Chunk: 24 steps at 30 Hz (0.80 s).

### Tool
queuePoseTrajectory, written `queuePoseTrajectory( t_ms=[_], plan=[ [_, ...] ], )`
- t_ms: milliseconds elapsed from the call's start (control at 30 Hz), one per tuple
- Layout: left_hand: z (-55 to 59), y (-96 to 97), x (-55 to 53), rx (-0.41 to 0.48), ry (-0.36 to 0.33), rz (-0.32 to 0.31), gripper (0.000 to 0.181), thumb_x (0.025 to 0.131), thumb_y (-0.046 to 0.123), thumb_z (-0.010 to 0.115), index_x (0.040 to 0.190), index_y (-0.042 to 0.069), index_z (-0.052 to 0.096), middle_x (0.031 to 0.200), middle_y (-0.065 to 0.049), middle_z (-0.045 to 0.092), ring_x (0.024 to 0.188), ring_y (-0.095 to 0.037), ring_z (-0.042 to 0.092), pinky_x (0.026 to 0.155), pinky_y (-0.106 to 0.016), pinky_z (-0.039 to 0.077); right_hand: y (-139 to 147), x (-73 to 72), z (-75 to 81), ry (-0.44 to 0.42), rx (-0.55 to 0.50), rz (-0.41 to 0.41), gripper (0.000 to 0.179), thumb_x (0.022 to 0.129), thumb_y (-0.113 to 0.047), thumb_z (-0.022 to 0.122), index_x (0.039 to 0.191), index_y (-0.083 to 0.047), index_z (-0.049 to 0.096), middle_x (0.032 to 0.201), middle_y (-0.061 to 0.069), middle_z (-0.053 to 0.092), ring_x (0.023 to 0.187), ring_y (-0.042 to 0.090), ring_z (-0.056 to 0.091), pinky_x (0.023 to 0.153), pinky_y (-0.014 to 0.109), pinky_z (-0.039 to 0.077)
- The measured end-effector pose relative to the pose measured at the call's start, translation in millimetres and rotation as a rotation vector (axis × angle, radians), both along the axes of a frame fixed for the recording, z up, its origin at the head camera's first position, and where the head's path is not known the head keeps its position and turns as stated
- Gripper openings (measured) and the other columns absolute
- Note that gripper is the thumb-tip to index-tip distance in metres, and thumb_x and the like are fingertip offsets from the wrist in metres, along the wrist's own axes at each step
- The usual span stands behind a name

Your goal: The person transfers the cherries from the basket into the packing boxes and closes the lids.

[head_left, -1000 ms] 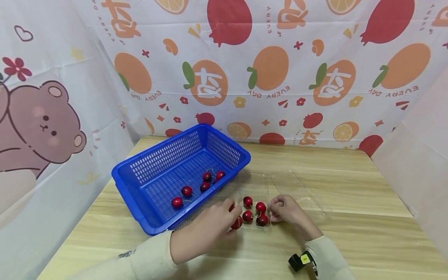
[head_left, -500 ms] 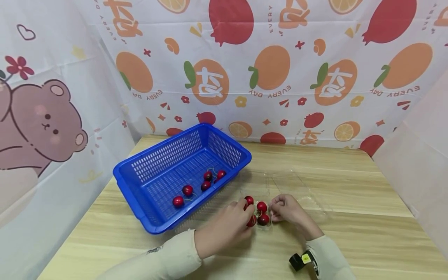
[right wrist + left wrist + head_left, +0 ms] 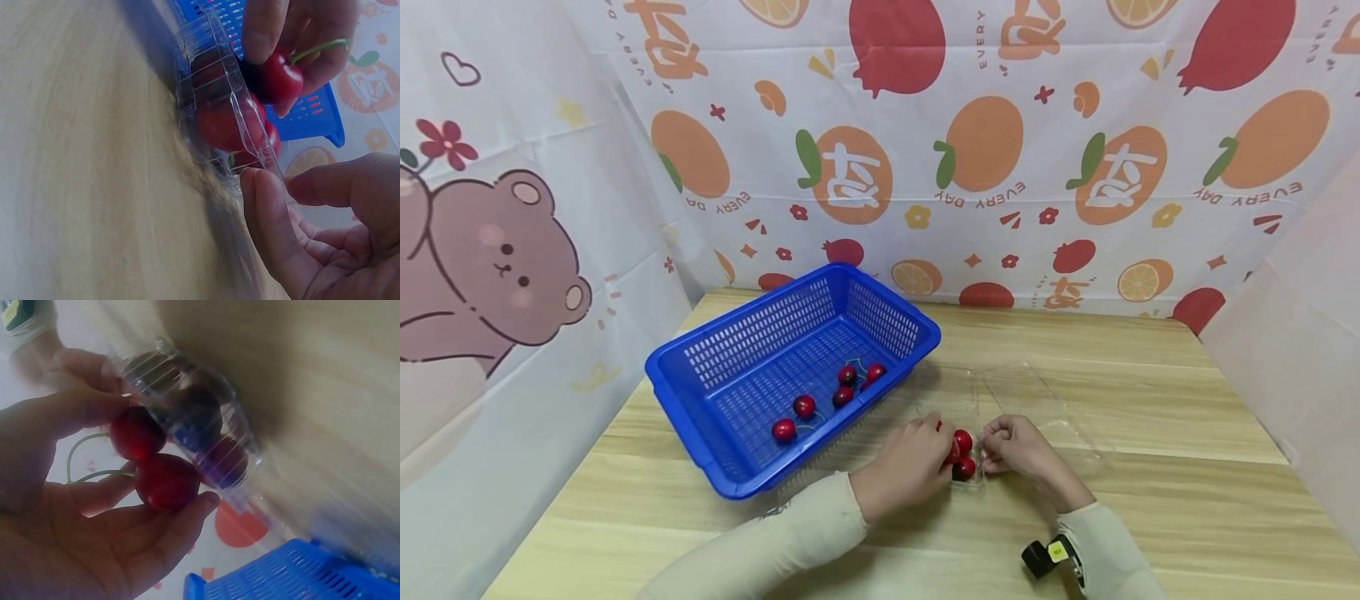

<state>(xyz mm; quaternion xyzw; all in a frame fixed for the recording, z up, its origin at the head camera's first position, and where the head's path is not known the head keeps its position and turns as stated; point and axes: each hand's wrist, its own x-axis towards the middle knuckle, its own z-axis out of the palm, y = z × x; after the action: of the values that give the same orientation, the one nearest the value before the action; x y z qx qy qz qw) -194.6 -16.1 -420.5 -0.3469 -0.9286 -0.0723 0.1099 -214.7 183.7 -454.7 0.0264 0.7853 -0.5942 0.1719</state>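
My left hand (image 3: 904,468) pinches a pair of dark red cherries (image 3: 167,481) joined by their green stems, held right over the open clear plastic clamshell box (image 3: 212,81). In the left wrist view the thumb is on one side and the fingers curl round beneath. Other cherries (image 3: 964,469) lie inside the box, some hidden behind the left hand in the head view. My right hand (image 3: 1018,450) pinches the box's right rim between thumb and index finger. Its hinged lid (image 3: 1045,408) lies opened out to the back right.
A blue plastic basket (image 3: 760,340) stands to the left, with several cherries (image 3: 804,407) on its floor. Its near right side lies close to the box. A fruit-print cloth (image 3: 985,242) hangs behind the wooden table (image 3: 1165,400). A black wrist camera (image 3: 1038,559) sits at the right sleeve.
My left hand has moved right, carrying the cherries from the box's left side to over its middle. The right hand has kept its grip on the rim.
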Motion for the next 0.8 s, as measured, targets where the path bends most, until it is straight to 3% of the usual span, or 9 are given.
queuePoseTrajectory(
  t_ms=[233,367,500,800],
  plan=[
    [-3.3,1.0,-5.3,0.004,-0.069,-0.006,0.023,0.076,0.023,0.071,0.089,0.006,0.061,0.09,-0.007,0.06,0.078,-0.02,0.062,0.057,-0.032,0.052,0.0,-0.9,0.9,0.004,-0.017,0.01,0.016,0.097,-0.001,0.048,0.102,0.014,0.05,0.074,0.009,0.059,0.061,0.013,0.063,0.059,0.028,0.056],
    [-5.4,1.4,-6.6,-0.009,-0.136,0.01,0.029,0.081,0.026,0.067,0.097,0.004,0.06,0.109,-0.014,0.06,0.098,-0.025,0.06,0.074,-0.038,0.055,0.4,-1.4,0.7,0.007,-0.027,0.017,0.016,0.097,-0.001,0.048,0.102,0.014,0.05,0.073,0.008,0.059,0.06,0.013,0.062,0.059,0.027,0.056],
    [-8.2,2.2,-5.8,-0.012,-0.209,0.059,0.038,0.085,0.029,0.063,0.11,0.002,0.056,0.13,-0.019,0.052,0.12,-0.03,0.05,0.092,-0.048,0.049,0.2,-1.6,0.1,0.004,-0.034,0.023,0.016,0.097,-0.001,0.048,0.101,0.014,0.049,0.073,0.008,0.059,0.06,0.013,0.062,0.058,0.026,0.056],
    [-10.6,3.2,-7.0,0.001,-0.275,0.121,0.04,0.1,0.034,0.044,0.123,0.002,0.053,0.14,-0.018,0.045,0.136,-0.035,0.035,0.105,-0.053,0.037,-0.4,-0.5,-0.6,0.01,-0.023,0.03,0.017,0.097,-0.001,0.048,0.102,0.014,0.049,0.074,0.009,0.059,0.061,0.013,0.062,0.059,0.027,0.056]
  ],
)
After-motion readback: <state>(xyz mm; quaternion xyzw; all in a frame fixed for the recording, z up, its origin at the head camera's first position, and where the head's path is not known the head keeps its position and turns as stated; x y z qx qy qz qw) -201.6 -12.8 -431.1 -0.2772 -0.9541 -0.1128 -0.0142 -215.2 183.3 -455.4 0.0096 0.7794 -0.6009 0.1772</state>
